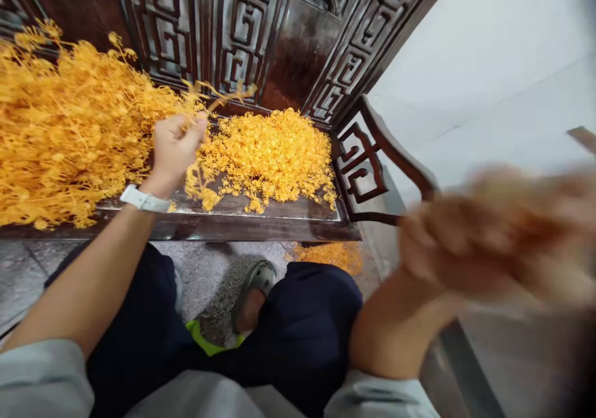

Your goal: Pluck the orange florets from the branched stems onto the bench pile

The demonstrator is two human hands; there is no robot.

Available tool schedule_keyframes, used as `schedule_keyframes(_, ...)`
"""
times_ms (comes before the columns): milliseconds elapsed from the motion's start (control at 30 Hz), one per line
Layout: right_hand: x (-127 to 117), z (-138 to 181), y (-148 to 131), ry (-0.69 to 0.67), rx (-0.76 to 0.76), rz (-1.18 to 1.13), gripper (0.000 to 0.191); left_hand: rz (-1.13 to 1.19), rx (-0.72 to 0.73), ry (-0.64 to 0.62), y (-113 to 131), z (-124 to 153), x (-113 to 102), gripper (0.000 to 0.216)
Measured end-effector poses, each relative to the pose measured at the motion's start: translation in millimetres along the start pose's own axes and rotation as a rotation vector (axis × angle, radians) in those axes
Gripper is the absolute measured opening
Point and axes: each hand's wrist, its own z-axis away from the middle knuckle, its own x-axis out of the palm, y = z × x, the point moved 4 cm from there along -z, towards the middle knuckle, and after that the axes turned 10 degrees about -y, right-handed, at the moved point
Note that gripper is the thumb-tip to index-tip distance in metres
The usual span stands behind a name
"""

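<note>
My left hand, with a white watch on the wrist, is closed in a pinch on a thin, branched orange plastic sprig. It is raised over the bench, between two heaps. To its left lies a large heap of tangled orange sprigs. On its right is a smaller heap of short, curly orange plastic pieces. My right hand is held up at the right, away from the bench. Motion smears its fingers, so I cannot make out whether it holds anything.
Both heaps rest on a dark wooden bench with a carved back and an openwork armrest. More orange bits lie on the floor below. My knees and a grey clog are close to the bench front.
</note>
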Motion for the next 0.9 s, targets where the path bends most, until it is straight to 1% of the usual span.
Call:
schedule_keyframes(67, 1, -21, 16, 0.044, 0.020, -0.039, 0.041, 0.083, -0.025, -0.118, 9, 7, 24, 0.054)
schedule_keyframes(133, -7, -54, 46, 0.109, 0.053, -0.051, 0.043, 0.137, -0.047, -0.180, 17, 15, 43, 0.048)
schedule_keyframes(167, -15, -71, 65, 0.139, 0.052, -0.046, 0.045, 0.179, -0.070, -0.188, 19, 18, 49, 0.046)
schedule_keyframes(233, -38, -105, 105, 0.210, 0.035, 0.006, 0.053, 0.340, -0.187, -0.207, 18, 24, 56, 0.043)
schedule_keyframes(300, -66, -132, 145, 0.324, 0.020, 0.111, 0.062, 0.553, -0.346, -0.254, 14, 30, 64, 0.041)
schedule_keyframes(333, -78, -142, 163, 0.355, 0.026, 0.206, 0.069, 0.642, -0.413, -0.273, 13, 33, 67, 0.040)
schedule_keyframes(400, -92, -155, 190, 0.399, 0.026, 0.445, 0.078, 0.730, -0.504, -0.282, 12, 38, 73, 0.039)
schedule_keyframes(433, -94, -159, 199, 0.400, 0.022, 0.548, 0.079, 0.728, -0.530, -0.271, 13, 40, 75, 0.039)
schedule_keyframes(500, -91, -160, 208, 0.376, 0.008, 0.670, 0.080, 0.695, -0.563, -0.241, 14, 43, 79, 0.037)
schedule_keyframes(567, -83, -156, 208, 0.339, 0.004, 0.709, 0.083, 0.705, -0.587, -0.234, 15, 45, 82, 0.031)
schedule_keyframes(633, -75, -151, 202, 0.318, 0.001, 0.751, 0.085, 0.751, -0.596, -0.243, 15, 45, 85, 0.024)
schedule_keyframes(733, -68, -143, 189, 0.313, -0.016, 0.798, 0.082, 0.786, -0.592, -0.268, 13, 46, 89, 0.017)
schedule_keyframes(800, -63, -138, 180, 0.315, -0.049, 0.724, 0.079, 0.792, -0.598, -0.259, 10, 46, 92, 0.014)
schedule_keyframes(900, -49, -129, 170, 0.260, -0.091, 0.424, 0.072, 0.821, -0.619, -0.203, 5, 49, 97, 0.010)
